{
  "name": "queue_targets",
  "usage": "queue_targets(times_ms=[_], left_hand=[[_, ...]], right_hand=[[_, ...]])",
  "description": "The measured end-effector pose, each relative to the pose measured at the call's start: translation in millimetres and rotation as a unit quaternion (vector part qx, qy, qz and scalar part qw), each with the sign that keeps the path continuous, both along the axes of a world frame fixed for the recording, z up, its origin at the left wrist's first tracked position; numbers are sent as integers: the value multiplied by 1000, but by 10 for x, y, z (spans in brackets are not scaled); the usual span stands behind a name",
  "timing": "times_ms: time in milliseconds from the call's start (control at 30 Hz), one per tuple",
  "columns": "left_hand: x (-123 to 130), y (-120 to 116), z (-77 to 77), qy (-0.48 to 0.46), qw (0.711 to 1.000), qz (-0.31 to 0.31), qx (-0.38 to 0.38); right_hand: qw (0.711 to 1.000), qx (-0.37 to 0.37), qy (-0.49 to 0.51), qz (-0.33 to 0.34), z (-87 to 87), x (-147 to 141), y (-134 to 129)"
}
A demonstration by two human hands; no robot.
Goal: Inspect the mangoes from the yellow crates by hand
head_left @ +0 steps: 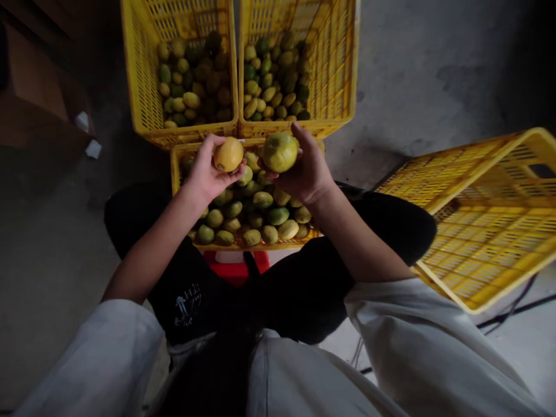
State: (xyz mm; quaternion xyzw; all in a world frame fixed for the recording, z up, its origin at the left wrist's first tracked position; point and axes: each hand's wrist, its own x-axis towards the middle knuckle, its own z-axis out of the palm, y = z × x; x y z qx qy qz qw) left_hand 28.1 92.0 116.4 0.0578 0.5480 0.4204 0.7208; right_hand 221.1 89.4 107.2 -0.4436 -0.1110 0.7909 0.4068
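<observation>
My left hand (212, 171) is closed around a yellow lemon (229, 154). A larger, greenish-yellow lemon (280, 152) rests in the fingers of my right hand (306, 168), with the thumb raised beside it. Both hands are held close together above a yellow plastic crate (256, 247) between my knees. That crate is filled with green and yellowish lemons (263, 200), partly covered by my hands and forearms.
Beyond the near crate stand two deeper yellow crates, a left one (141, 87) and a right one (334, 87), each partly filled with lemons. Another yellow crate (490, 214) lies tipped at the right, near dark cables (516, 310). Cardboard boxes (37, 92) sit at the left.
</observation>
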Motion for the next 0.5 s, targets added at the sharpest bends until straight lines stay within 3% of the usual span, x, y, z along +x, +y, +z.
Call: queue_targets(times_ms=[133, 300, 500], left_hand=[[-2, -6, -10, -27, 999, 41, -8], [-1, 3, 1, -29, 999, 43, 13], [102, 27, 66, -2, 998, 53, 19]], right_hand=[[999, -44, 15, -20, 52, -8, 6], [997, -47, 10, -55, 60, -16, 27], [995, -75, 59, -14, -117, 43, 37]])
